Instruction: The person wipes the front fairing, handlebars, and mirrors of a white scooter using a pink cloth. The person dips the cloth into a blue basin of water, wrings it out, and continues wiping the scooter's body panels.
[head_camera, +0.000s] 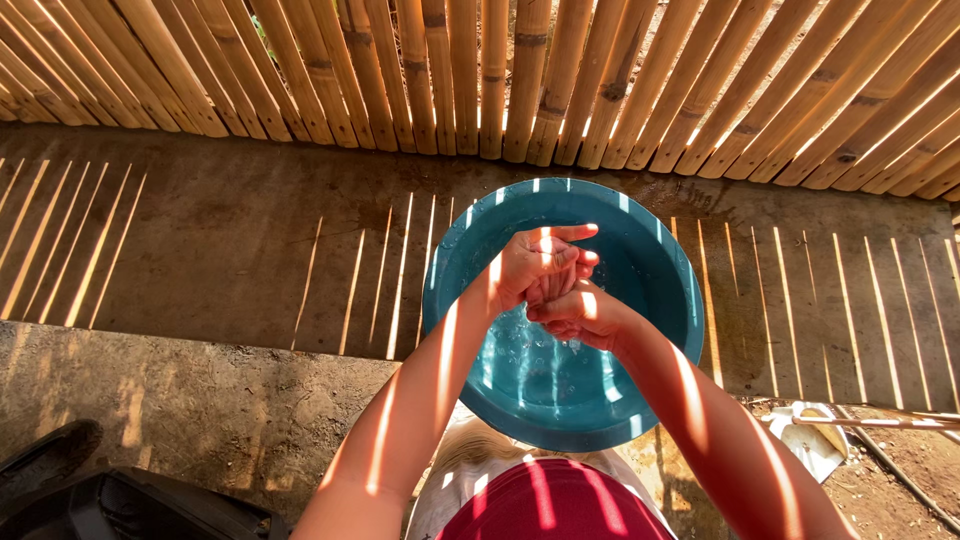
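Observation:
A round teal plastic basin (660, 250) with water in it sits on the concrete floor in front of me. Both my hands are raised over the middle of the basin and pressed together. My left hand (535, 262) lies on top with the fingers stretched to the right. My right hand (575, 315) is curled under it, gripping the left hand's fingers. Water droplets sparkle below the hands. I see no object between the hands.
A bamboo slat wall (480, 70) stands behind the basin and throws striped light on the concrete floor (200, 250). A dark bag or shoe (90, 490) lies at the lower left. A white container and a thin stick (850, 425) lie at the lower right.

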